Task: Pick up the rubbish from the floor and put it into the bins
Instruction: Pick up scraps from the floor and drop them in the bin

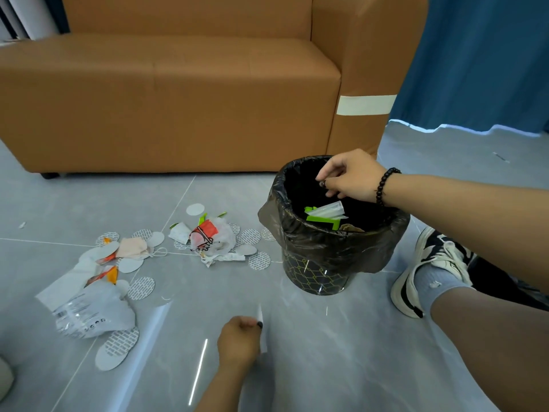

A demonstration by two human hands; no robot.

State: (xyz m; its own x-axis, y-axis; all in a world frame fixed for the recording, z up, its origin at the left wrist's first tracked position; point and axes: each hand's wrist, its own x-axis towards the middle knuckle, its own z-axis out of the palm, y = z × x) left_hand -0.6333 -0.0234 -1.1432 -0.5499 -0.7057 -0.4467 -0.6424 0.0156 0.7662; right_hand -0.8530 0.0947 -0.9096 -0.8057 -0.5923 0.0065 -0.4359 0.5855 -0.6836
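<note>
Hovering right hand (pixel 350 176): fingers loosely curled over bin (pixel 332 251) rim, holding nothing.
Left hand (pixel 239 340): pinches white scrap (pixel 262 331); bare floor (pixel 297 337) around.

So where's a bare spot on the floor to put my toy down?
The tiles between the sofa and the rubbish pile are bare. So is the patch in front of the bin, between the left hand and the shoe. Left of the bin it's crowded with bags and paper discs.

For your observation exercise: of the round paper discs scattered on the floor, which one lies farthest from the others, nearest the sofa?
The plain white disc, lying alone on the tile beyond the red-printed bag. The other discs cluster around the rubbish, several overlapping.
</note>
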